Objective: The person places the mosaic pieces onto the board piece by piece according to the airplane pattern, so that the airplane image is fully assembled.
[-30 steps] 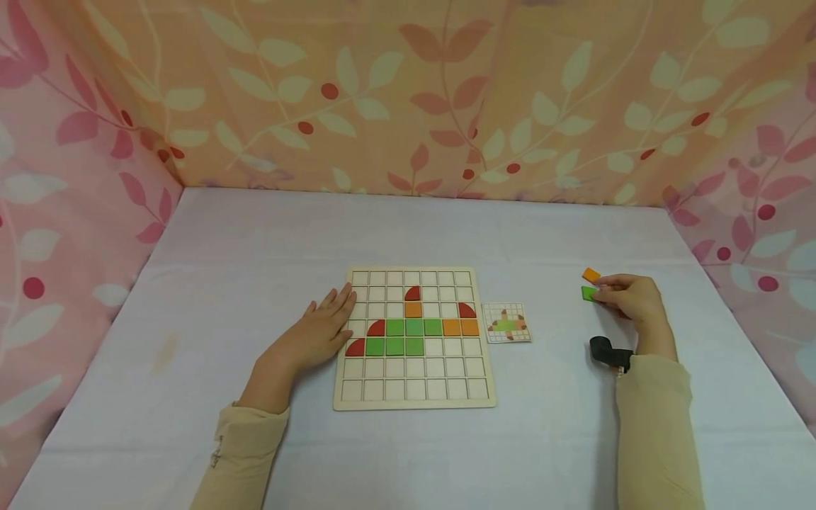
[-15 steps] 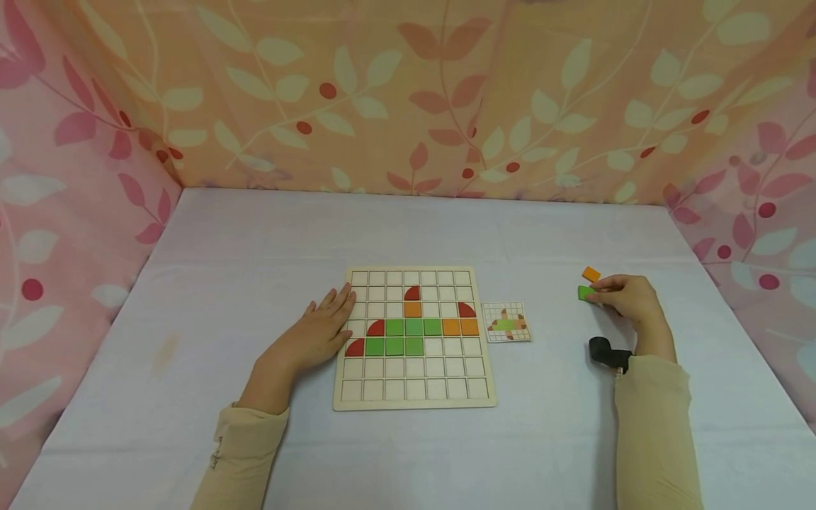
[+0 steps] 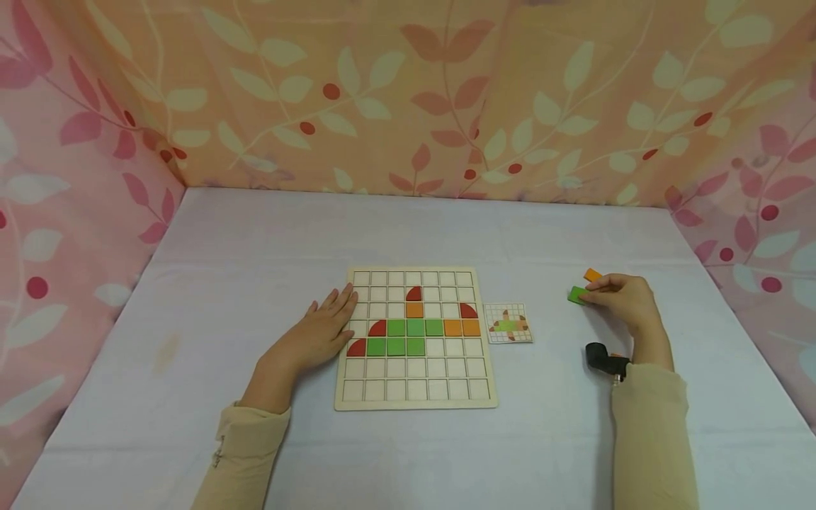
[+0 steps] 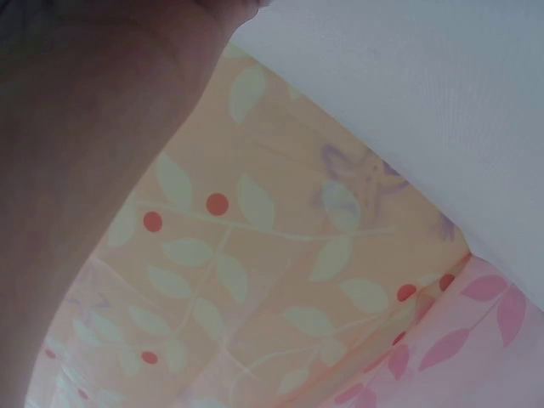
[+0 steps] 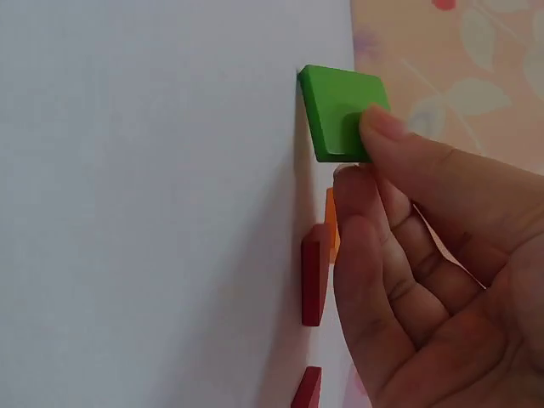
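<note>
My right hand (image 3: pixel 626 301) pinches a green square tile (image 5: pixel 340 98) between thumb and fingers, at the right side of the table. That tile is tilted; whether it touches the cloth I cannot tell. Just behind the fingers lies an orange tile (image 3: pixel 592 275). Two red pieces (image 5: pixel 313 280) show below the hand in the right wrist view. My left hand (image 3: pixel 320 326) rests with extended fingers on the left edge of a wooden grid board (image 3: pixel 414 406). Green squares (image 3: pixel 396 346), orange squares (image 3: pixel 453 327) and red quarter-round pieces (image 3: pixel 377 328) sit in its cells.
A small pattern card (image 3: pixel 508 324) lies just right of the board. A black device (image 3: pixel 605 360) is strapped at my right wrist, with a bit of orange beside it. White cloth (image 3: pixel 408 227) covers the table, and leaf-print curtains (image 3: pixel 408 92) enclose the back and sides.
My right hand has drawn the green tile left, away from the orange tile, and the green tile now tilts. The left hand and the board have stayed put.
</note>
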`<state>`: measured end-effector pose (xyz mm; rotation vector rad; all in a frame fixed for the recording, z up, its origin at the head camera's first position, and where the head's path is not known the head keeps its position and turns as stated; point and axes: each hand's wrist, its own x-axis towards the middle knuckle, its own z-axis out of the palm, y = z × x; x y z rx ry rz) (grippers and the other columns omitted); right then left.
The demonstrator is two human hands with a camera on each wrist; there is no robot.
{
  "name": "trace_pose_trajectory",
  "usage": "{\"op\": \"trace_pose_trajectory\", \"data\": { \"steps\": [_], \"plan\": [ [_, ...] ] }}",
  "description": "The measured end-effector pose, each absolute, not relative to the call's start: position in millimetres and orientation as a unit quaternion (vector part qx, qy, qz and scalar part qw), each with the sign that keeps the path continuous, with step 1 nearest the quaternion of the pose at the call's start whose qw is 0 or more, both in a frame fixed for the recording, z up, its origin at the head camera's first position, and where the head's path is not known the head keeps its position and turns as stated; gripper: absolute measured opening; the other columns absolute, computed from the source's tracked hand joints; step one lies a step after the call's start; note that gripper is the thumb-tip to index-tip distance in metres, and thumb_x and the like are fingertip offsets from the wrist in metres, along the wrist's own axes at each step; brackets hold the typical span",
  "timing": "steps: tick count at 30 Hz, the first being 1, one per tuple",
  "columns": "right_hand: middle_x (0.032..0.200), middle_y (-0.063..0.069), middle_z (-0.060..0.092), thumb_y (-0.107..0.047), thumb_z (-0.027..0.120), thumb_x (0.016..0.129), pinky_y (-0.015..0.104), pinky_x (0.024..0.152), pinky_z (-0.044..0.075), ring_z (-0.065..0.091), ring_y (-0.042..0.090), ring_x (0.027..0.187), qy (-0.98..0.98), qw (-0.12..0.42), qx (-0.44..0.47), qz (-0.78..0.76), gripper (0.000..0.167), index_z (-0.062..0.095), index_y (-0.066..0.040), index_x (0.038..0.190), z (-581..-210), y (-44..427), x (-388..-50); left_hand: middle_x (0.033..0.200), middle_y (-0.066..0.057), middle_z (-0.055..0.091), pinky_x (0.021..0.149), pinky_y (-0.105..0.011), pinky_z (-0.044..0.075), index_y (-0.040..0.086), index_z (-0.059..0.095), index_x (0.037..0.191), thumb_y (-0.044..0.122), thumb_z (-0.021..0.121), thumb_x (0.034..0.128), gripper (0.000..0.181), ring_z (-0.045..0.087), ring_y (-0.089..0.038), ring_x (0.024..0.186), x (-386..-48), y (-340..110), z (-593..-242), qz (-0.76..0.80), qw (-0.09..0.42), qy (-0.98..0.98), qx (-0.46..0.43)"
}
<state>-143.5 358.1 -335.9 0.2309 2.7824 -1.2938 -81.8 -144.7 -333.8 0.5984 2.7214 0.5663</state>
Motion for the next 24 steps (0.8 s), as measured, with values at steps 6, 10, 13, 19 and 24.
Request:
{"op": "trace_pose_trajectory", "data": {
  "steps": [6,10,13,19,24],
  "plan": [
    [0.073,-0.022,0.061,-0.012,0.077,0.079,0.010,0.066,0.042,0.051,-0.002,0.078,0.871,0.005,0.062,-0.488,0.009,0.072,-0.007,0.085,-335,350,-139,0.156,-0.018,0.007,0.110,-0.060,0.009,-0.005,0.017,0.148,0.016,0.046,0.0976,0.062,0.008,-0.039,0.141,-82,-145,-334,0.194,0.150,0.947,0.207],
    [0.073,-0.019,0.063,-0.010,0.077,0.079,0.010,0.064,0.047,0.056,-0.003,0.073,0.848,-0.001,0.068,-0.525,0.005,0.073,-0.012,0.082,-333,340,-136,0.156,-0.018,0.007,0.110,-0.059,0.009,-0.005,0.017,0.148,0.016,0.046,0.0977,0.062,0.009,-0.039,0.141,-83,-145,-333,0.194,0.150,0.947,0.206],
    [0.072,-0.015,0.064,-0.006,0.076,0.079,0.012,0.064,0.049,0.059,-0.001,0.070,0.828,-0.001,0.067,-0.556,0.006,0.072,-0.008,0.083,-331,331,-135,0.156,-0.018,0.007,0.110,-0.059,0.009,-0.005,0.017,0.148,0.016,0.046,0.0978,0.062,0.008,-0.039,0.141,-83,-145,-334,0.196,0.150,0.947,0.205],
    [0.077,-0.011,0.062,0.000,0.074,0.079,0.015,0.064,0.052,0.060,0.001,0.071,0.811,-0.006,0.053,-0.583,0.004,0.071,-0.001,0.082,-324,311,-131,0.156,-0.018,0.006,0.110,-0.059,0.009,-0.005,0.017,0.148,0.016,0.046,0.0978,0.062,0.008,-0.039,0.141,-82,-145,-335,0.197,0.151,0.947,0.204],
    [0.078,-0.010,0.063,-0.002,0.072,0.081,0.017,0.065,0.053,0.062,0.003,0.070,0.818,-0.010,0.037,-0.574,0.015,0.067,0.009,0.089,-317,296,-127,0.156,-0.018,0.007,0.110,-0.059,0.009,-0.005,0.017,0.148,0.016,0.046,0.0982,0.061,0.008,-0.039,0.141,-83,-144,-334,0.196,0.148,0.947,0.205]
  ]
}}
